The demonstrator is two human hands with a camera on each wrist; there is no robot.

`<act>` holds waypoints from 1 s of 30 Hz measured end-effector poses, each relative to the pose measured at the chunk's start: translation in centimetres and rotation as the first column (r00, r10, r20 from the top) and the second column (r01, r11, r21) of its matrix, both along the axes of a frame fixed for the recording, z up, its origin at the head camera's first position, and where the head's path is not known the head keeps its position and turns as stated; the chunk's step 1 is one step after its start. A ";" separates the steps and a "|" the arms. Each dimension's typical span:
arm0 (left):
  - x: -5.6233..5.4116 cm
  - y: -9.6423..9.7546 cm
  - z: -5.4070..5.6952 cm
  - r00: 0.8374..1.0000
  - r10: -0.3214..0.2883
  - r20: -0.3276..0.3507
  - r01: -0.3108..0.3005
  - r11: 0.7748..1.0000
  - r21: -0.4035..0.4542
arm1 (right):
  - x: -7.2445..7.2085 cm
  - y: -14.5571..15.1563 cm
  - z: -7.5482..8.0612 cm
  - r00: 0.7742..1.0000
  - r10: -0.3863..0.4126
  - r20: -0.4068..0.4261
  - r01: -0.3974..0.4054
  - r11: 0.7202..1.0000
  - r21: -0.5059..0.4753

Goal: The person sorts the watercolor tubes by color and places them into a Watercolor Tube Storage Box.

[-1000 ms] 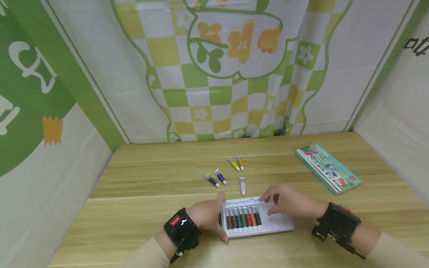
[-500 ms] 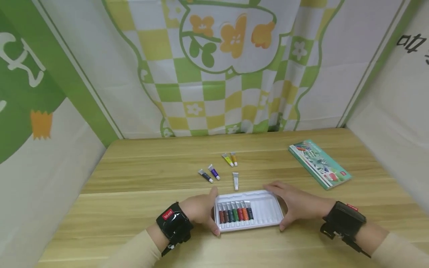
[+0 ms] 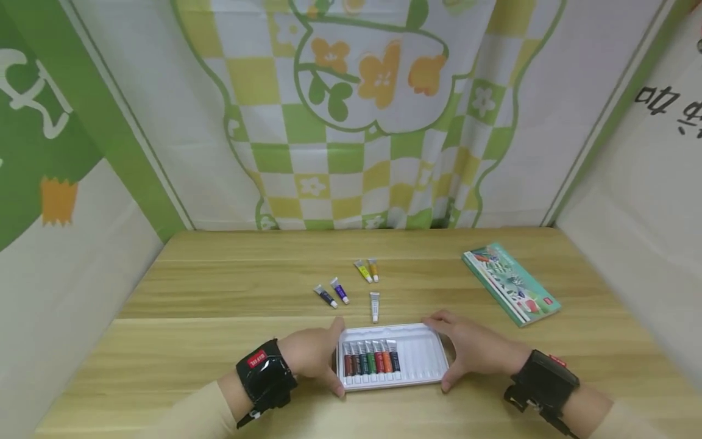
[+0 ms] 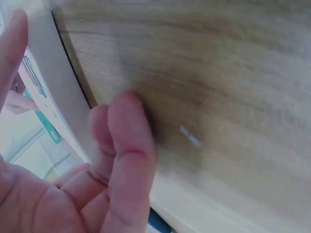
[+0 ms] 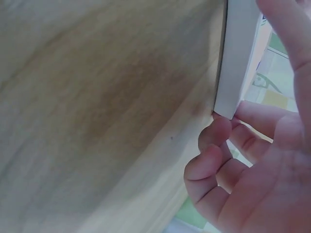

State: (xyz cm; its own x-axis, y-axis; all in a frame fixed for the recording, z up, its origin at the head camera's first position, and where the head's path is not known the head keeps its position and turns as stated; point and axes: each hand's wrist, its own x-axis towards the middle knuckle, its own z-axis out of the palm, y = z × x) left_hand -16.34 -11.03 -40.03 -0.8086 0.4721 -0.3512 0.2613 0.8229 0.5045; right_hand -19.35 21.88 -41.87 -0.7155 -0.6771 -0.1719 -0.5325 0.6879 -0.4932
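A white plastic paint tray lies near the table's front, in the middle of the head view. Several small paint tubes fill its left part in a row, brown through green, red, orange and dark; bare slots show on its right. My left hand grips the tray's left end, thumb and finger spread to its corners. At the right end, my right hand holds it in the same way. The right wrist view shows fingertips at a corner of the white tray wall, other fingers curled beside it.
Beyond the tray lie loose tubes: white, purple, dark, yellow and orange-yellow. A teal illustrated box rests at the back right. A patterned curtain hangs behind the wooden table.
My right hand was over the tray's bare slots, then moved to its right end and took hold. The left hand stays at the left end. The view has shifted slightly.
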 end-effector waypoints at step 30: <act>-11.2 -3.0 0.1 0.918 0.387 -0.089 -0.390 0.921 -0.020 | 1.5 -0.9 0.5 0.990 -0.140 0.003 0.139 0.988 0.069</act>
